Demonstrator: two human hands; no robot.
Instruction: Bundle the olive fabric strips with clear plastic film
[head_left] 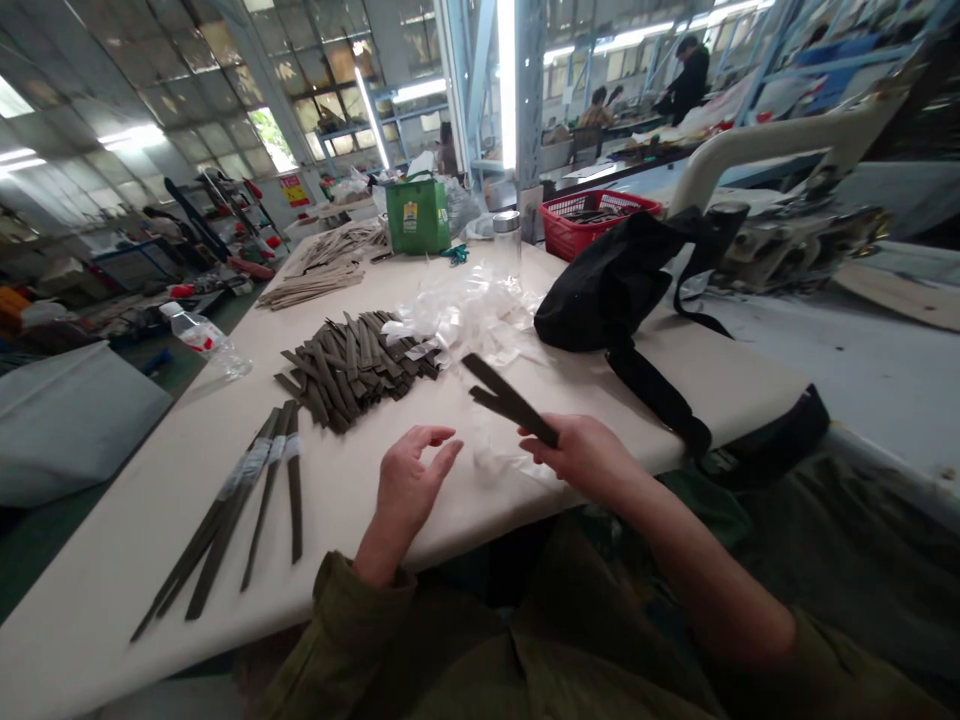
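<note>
My right hand [581,455] grips a couple of dark olive fabric strips [504,395], which fan apart at their far ends and point up and left. To its left, my left hand [411,475] hovers over the pale table with thumb and forefinger apart and nothing between them. Beyond the left hand lies a heap of similar short strips [349,370]. Several longer strips [232,500], wrapped near their upper ends with whitish, see-through material, lie at the left. Crumpled clear plastic [472,310] spreads behind my hands, beside the heap.
A black bag [607,285] with a strap lies at the right, near a sewing machine [795,220]. Farther back stand a glass jar [507,245], a green bag [418,215] and a red basket [577,225]. A plastic bottle [206,340] lies at the left edge.
</note>
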